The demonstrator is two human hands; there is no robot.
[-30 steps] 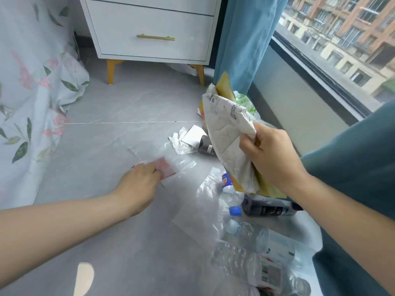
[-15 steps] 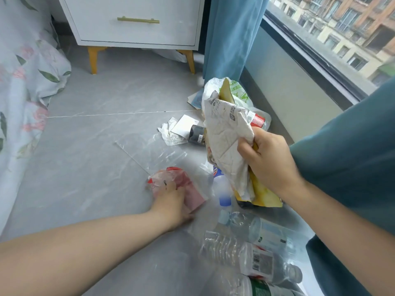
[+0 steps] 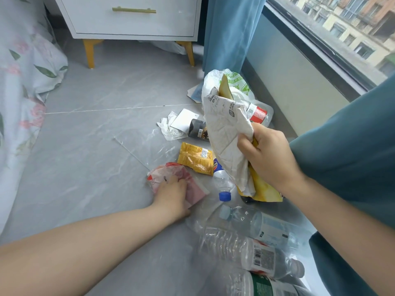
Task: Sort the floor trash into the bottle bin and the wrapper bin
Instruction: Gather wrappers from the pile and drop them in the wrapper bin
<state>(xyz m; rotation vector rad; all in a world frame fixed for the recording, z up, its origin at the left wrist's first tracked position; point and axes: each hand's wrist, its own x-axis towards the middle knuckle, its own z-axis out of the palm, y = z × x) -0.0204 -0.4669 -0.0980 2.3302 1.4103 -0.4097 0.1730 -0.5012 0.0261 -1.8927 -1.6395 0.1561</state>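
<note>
Grip matters: the left hand (image 3: pixel 173 194), curled over the pink wrapper (image 3: pixel 195 190) lying on the floor (image 3: pixel 85 150), should gather it fully before lifting it to the wrappers (image 3: pixel 224 133) clenched in the right hand (image 3: pixel 269 157).

Green-label bottle (image 3: pixel 267 285) cut off below.

Grey marbled floor (image 3: pixel 89 129), teal curtain (image 3: pixel 230 28), pink-flowered white bedsheet (image 3: pixel 19 67), yellow snack packet (image 3: pixel 195 157), blue bottle cap (image 3: pixel 224 196).
</note>
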